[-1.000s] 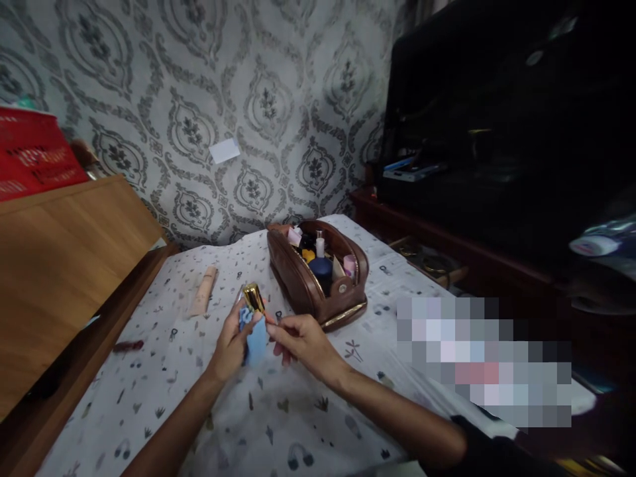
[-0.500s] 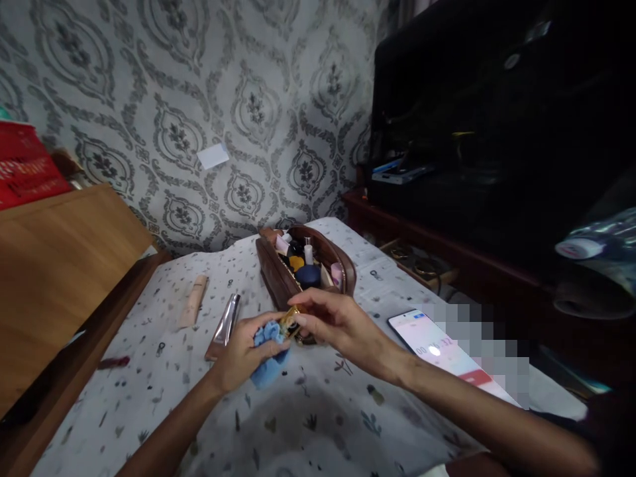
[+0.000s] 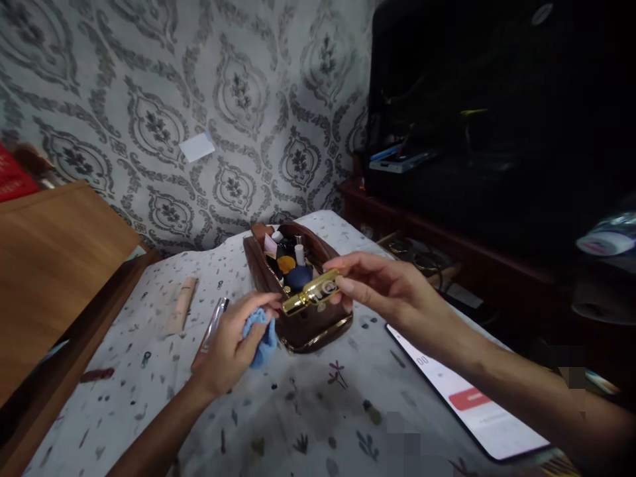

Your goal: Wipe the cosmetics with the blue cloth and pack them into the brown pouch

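My right hand (image 3: 392, 291) pinches a gold cosmetic tube (image 3: 312, 292) and holds it level just above the open brown toiletry pouch (image 3: 298, 326). The pouch is packed with small bottles and jars. My left hand (image 3: 229, 344) is closed round a crumpled blue cloth (image 3: 259, 338) just left of the pouch, above the patterned sheet (image 3: 278, 417).
A silver tube (image 3: 213, 319) and a beige tube (image 3: 181, 305) lie on the sheet left of the pouch, and a small dark red item (image 3: 98, 374) farther left. A lit phone (image 3: 472, 404) lies at the right. A wooden board (image 3: 54, 265) stands left, dark furniture (image 3: 487, 132) right.
My right hand has taken the gold tube out of my left hand and carried it right and up over the pouch. The left hand keeps the blue cloth.
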`<state>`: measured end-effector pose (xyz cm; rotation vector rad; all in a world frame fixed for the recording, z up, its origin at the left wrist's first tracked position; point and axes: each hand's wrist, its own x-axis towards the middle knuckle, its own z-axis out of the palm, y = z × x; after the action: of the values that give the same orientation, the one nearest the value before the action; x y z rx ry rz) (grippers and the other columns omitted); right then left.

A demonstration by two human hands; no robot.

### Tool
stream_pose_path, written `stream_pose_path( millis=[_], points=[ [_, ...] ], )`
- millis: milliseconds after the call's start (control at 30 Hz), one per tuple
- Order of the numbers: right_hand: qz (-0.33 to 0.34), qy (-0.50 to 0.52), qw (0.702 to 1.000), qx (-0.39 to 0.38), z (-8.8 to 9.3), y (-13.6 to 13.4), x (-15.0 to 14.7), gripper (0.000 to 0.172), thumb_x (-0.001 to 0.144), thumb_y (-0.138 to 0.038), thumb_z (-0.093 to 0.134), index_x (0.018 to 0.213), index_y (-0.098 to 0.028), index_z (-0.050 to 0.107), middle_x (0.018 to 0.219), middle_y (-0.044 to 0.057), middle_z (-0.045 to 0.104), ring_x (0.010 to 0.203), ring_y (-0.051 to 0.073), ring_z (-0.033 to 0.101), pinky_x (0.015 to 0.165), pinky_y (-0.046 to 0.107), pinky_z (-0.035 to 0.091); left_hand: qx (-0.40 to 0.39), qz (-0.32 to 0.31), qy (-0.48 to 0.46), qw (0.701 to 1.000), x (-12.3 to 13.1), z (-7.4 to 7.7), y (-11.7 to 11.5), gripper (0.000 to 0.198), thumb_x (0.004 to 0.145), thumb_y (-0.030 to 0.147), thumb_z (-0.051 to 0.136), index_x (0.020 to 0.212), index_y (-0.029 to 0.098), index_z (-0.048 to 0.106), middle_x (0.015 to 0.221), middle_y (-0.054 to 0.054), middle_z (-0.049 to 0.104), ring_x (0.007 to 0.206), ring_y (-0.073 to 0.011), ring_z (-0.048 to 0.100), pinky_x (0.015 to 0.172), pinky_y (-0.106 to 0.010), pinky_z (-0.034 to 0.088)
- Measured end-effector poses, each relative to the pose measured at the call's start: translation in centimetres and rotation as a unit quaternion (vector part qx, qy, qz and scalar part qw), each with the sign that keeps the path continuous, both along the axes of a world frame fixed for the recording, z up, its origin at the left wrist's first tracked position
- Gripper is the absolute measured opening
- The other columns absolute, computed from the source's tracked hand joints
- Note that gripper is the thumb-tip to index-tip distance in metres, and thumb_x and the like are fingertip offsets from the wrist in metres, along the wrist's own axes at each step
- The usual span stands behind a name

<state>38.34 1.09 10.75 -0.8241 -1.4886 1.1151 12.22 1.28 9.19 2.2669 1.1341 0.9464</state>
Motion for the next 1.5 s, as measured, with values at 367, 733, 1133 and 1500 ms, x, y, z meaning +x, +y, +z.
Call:
stream_pose_path(
  millis=[367, 733, 1133, 1500],
  points=[
    [-0.061, -0.075, 0.993, 0.066, -0.3, 3.2, 1.2, 0.039, 0.084, -0.053, 0.07, 0.106, -0.021, 0.072, 0.088, 0.005, 0.075, 0.076, 0.019, 0.069, 0.066, 0.03, 0.057, 0.382, -0.013, 0.291, 0.877, -0.2, -0.8, 0.8, 0.048, 0.083, -0.004, 0.048, 0.127, 0.008, 0.061, 0.118, -0.017, 0.063, 0.103, -0.026, 0.058, 0.078, -0.035, 0.052],
    [0.061, 0.053, 0.995, -0.064, -0.3, 6.0, 1.0, 0.027, 0.076, -0.039, 0.08, 0.091, -0.02, 0.066, 0.086, 0.002, 0.073, 0.075, 0.017, 0.072, 0.067, 0.029, 0.061, 0.387, -0.01, 0.253, 0.886, -0.2, -1.6, 0.6, 0.049, 0.082, -0.006, 0.043, 0.124, 0.009, 0.064, 0.119, -0.016, 0.063, 0.104, -0.0237, 0.063, 0.085, -0.037, 0.055],
    [0.224, 0.264, 0.9, -0.265, 1.0, 6.4, -0.5, 0.025, 0.074, -0.005, 0.062, 0.097, -0.015, 0.068, 0.093, 0.001, 0.076, 0.087, 0.012, 0.076, 0.088, 0.026, 0.062, 0.376, 0.008, 0.287, 0.881, -0.3, -1.5, 0.0, 0.044, 0.083, -0.006, 0.047, 0.119, 0.01, 0.066, 0.12, -0.014, 0.063, 0.106, -0.0235, 0.063, 0.089, -0.038, 0.053],
    [0.22, 0.149, 0.945, -0.19, 1.9, 7.1, -1.9, 0.006, 0.085, -0.013, 0.064, 0.09, -0.016, 0.066, 0.085, -0.004, 0.072, 0.08, 0.009, 0.073, 0.07, 0.019, 0.06, 0.347, 0.01, 0.319, 0.882, -1.0, -1.6, -0.8, 0.051, 0.088, 0.001, 0.048, 0.136, 0.014, 0.058, 0.133, -0.014, 0.061, 0.113, -0.0258, 0.062, 0.097, -0.044, 0.052]
  ],
)
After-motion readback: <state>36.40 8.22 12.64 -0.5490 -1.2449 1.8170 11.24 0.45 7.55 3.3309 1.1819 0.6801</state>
